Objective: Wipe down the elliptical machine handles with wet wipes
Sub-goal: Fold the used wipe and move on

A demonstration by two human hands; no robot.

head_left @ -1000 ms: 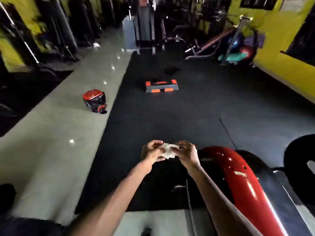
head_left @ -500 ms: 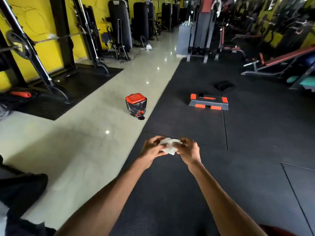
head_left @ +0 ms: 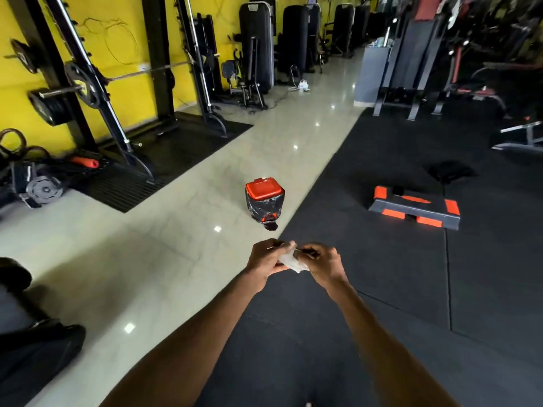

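- Forearms come up from the bottom edge of the view, both cut off there, and meet over the near part of the black rubber mat (head_left: 367,318).
- Close together and almost touching, the left hand (head_left: 263,258) and the right hand (head_left: 323,264) have curled fingers, and each pinches one side of the wet wipe (head_left: 291,262).
- Bunched and white, the wet wipe is held in the air between the hands, above the mat's left edge. Fingers cover much of it, so its full shape cannot be made out.
- At the lower left corner a dark shape (head_left: 35,348) is blurred and cut off by the frame. I cannot tell what it is.
- Along the mat's left edge runs the pale tiled floor (head_left: 147,259), dotted with small bright glints.
- Beyond the hands, a pedal bin (head_left: 264,201) stands on the tiles just beside the mat's edge. Its red lid is down and a dark liner wraps its body.
- To the right of the bin and well apart from it, a grey and orange step platform (head_left: 414,208) lies on the mat. A small dark item on its top is too small to identify.
- Just past the platform, a black crumpled thing (head_left: 449,171) lies on the mat, unclear in the dim light.
- Against the yellow wall on the left, a weight rack (head_left: 79,80) holds plates.
- Farther machines are dim and blurred, and those on the right are cut off by the frame.
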